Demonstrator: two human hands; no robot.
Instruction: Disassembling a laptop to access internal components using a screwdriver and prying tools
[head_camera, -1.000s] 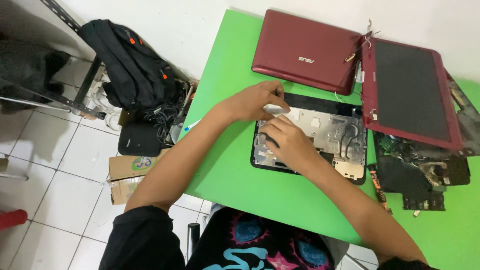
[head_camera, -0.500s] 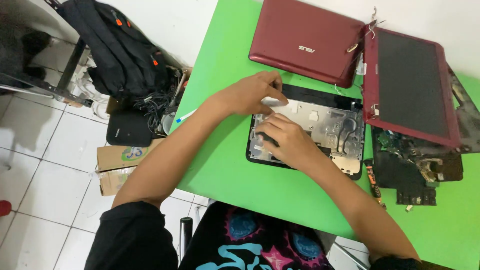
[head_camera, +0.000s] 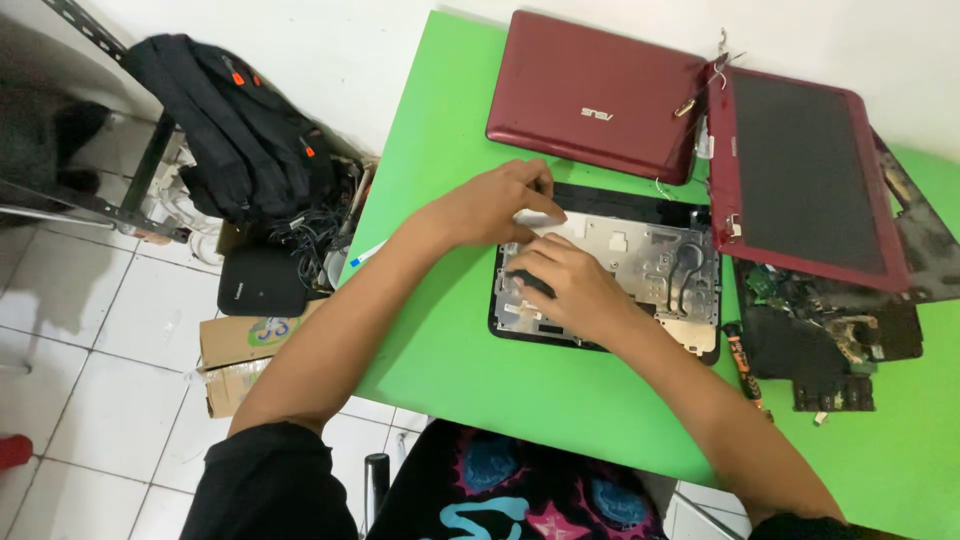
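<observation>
Both hands unmoved on laptop base (head_camera: 640, 270), left hand (head_camera: 500, 200), right hand (head_camera: 570, 285); view shifted

Bare green table (head_camera: 440, 330) lies open left of the laptop base (head_camera: 640, 270); red lid (head_camera: 595, 95) blocks beyond.

dark screen (head_camera: 806, 170) in a red frame at the far right; brown cardboard box (head_camera: 243, 355) on the floor, left

My left hand (head_camera: 497, 205) and right hand (head_camera: 566, 284) press on the opened black laptop base with bare metal plate (head_camera: 640, 270), beside a closed red laptop lid (head_camera: 590, 95) on the green table (head_camera: 440, 340).
</observation>
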